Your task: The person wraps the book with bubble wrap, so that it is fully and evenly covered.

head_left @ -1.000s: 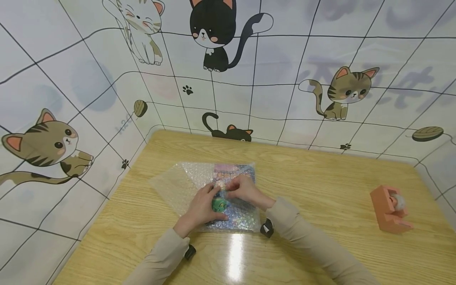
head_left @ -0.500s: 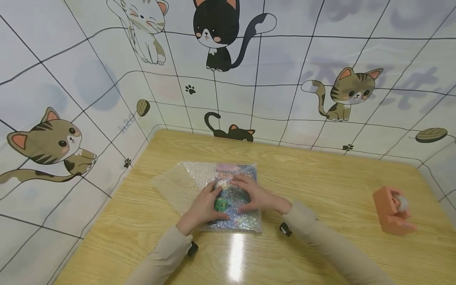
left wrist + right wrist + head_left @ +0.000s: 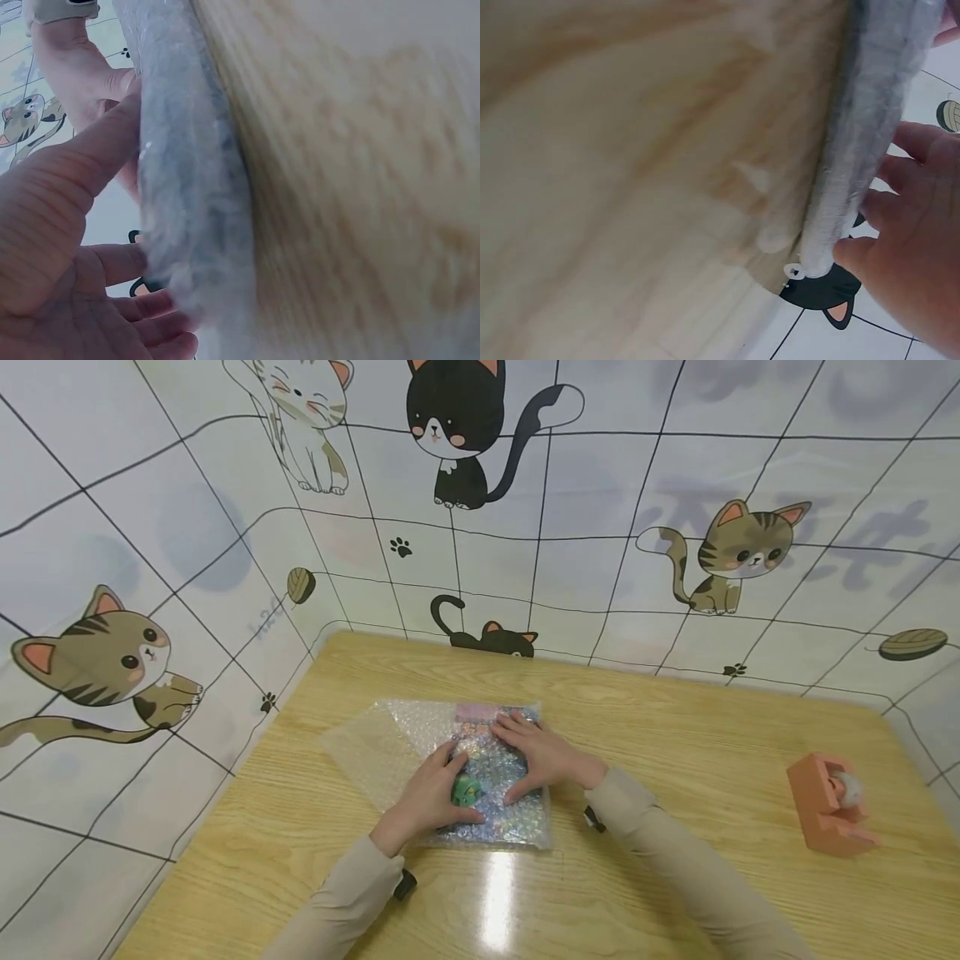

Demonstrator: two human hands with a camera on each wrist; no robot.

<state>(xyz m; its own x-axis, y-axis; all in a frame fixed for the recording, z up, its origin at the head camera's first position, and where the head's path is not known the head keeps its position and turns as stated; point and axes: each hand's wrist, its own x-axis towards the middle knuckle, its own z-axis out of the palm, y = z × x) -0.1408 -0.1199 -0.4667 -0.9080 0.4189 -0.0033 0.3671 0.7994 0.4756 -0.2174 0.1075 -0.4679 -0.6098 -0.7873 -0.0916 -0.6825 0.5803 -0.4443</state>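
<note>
A flat package in bubble wrap (image 3: 495, 831) lies on the table, with a colourful blue and pink printed item showing through. Its clear bubble-wrap flap (image 3: 367, 739) spreads out to the left. On the package my left hand (image 3: 423, 797) rests with thumb and fingers spread around a green round patch (image 3: 466, 791), whose kind I cannot tell. My right hand (image 3: 547, 756) lies spread over the upper right part, its fingers fairly straight. Both wrist views show the wrapped edge close up, with the left fingers (image 3: 124, 262) and the right fingers (image 3: 900, 180) against it.
At the right of the wooden table (image 3: 675, 760) stands a coral-coloured tape dispenser (image 3: 817, 810) with a roll in it. A cloth backdrop with cat drawings (image 3: 585, 510) borders the table's back and left sides.
My right hand has let go of its pinch near the left fingers, drawn to the right and spread out flat on the package. The left hand has stayed in place.
</note>
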